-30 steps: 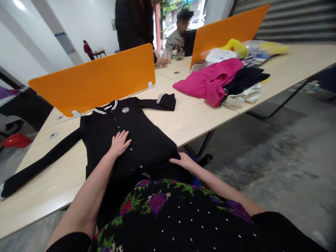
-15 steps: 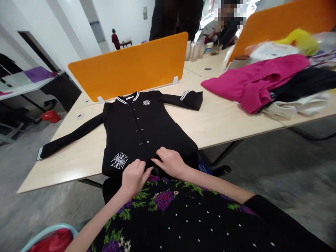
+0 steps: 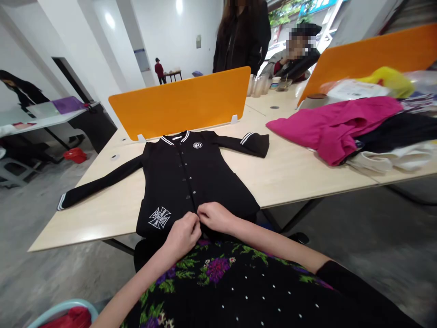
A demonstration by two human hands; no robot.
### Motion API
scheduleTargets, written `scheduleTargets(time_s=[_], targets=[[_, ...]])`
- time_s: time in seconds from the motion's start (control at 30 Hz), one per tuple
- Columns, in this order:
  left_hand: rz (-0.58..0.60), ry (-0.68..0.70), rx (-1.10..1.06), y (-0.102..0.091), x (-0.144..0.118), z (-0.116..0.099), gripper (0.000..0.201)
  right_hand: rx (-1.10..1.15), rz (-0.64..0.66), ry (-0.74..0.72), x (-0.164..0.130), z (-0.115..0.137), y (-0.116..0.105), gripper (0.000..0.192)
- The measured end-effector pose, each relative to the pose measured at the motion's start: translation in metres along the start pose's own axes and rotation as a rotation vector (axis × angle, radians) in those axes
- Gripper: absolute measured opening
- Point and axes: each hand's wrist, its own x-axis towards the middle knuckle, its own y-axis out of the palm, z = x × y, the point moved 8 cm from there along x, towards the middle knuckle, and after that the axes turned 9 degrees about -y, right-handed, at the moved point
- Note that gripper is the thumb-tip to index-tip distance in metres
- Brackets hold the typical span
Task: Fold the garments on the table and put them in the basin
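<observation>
Here both hands pinch the front placket at the hem of the black jacket (image 3: 184,182): left hand (image 3: 183,234) and right hand (image 3: 215,216), fingers closed on cloth. The jacket lies flat, sleeves spread, at the table (image 3: 290,173)'s near edge; bare wood lies on both sides, pink garment (image 3: 327,127) far right.

I'm seeing the tabletop (image 3: 290,175) carrying a black jacket (image 3: 191,177), with pink clothing (image 3: 327,127) lying right of it.
</observation>
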Motion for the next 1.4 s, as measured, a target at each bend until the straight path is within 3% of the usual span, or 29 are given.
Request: scheduleTargets(time_s=[0.03, 0.1, 0.17, 0.2, 0.27, 0.37, 0.53, 0.67, 0.77, 0.87, 0.97, 1.07, 1.2, 1.33, 1.4], targets=[[-0.004, 0.036, -0.057, -0.004, 0.000, 0.001, 0.018, 0.031, 0.005, -0.038, 0.001, -0.001, -0.003, 0.017], [-0.143, 0.051, -0.073, -0.022, 0.003, 0.013, 0.022, 0.013, -0.111, -0.063, 0.000, -0.015, -0.022, 0.019], [-0.307, 0.014, 0.069, -0.038, 0.007, 0.034, 0.030, -0.126, -0.269, -0.021, -0.003, -0.040, -0.044, 0.027], [-0.326, -0.007, 0.174, -0.039, 0.011, 0.045, 0.038, -0.211, -0.279, 0.010, -0.004, -0.054, -0.049, 0.036], [-0.230, -0.046, 0.364, -0.029, 0.020, 0.070, 0.054, -0.333, -0.159, 0.055, 0.000, -0.080, -0.041, 0.054], [-0.064, -0.100, 0.501, -0.010, 0.029, 0.102, 0.058, -0.368, 0.031, 0.077, 0.012, -0.101, -0.016, 0.064], [-0.047, -0.124, 0.560, -0.010, 0.029, 0.119, 0.058, -0.336, 0.068, 0.046, 0.038, -0.090, -0.001, 0.067], [-0.055, -0.106, 0.574, -0.013, 0.020, 0.123, 0.056, -0.283, 0.015, 0.084, 0.031, -0.084, -0.002, 0.066], [-0.038, -0.068, 0.550, -0.010, 0.012, 0.124, 0.057, -0.175, -0.068, 0.067, 0.014, -0.095, -0.008, 0.065], [-0.060, -0.059, 0.486, -0.014, 0.019, 0.121, 0.056, -0.047, -0.352, 0.150, -0.003, -0.142, -0.052, 0.052], [-0.138, 0.015, 0.409, -0.024, 0.048, 0.101, 0.054, -0.140, -0.725, 0.448, -0.029, -0.211, -0.122, 0.043], [-0.129, 0.114, 0.350, -0.020, 0.093, 0.072, 0.051, -0.329, -0.762, 0.611, -0.033, -0.255, -0.165, 0.041], [-0.020, 0.116, 0.347, 0.008, 0.155, 0.052, 0.052, -0.339, -0.702, 0.666, -0.016, -0.290, -0.171, 0.039], [0.005, 0.065, 0.419, 0.031, 0.184, 0.059, 0.055, 0.005, -0.970, 0.762, -0.024, -0.331, -0.174, 0.011], [-0.016, 0.075, 0.434, 0.035, 0.185, 0.062, 0.055, 0.084, -1.094, 0.791, -0.036, -0.350, -0.191, 0.012]])
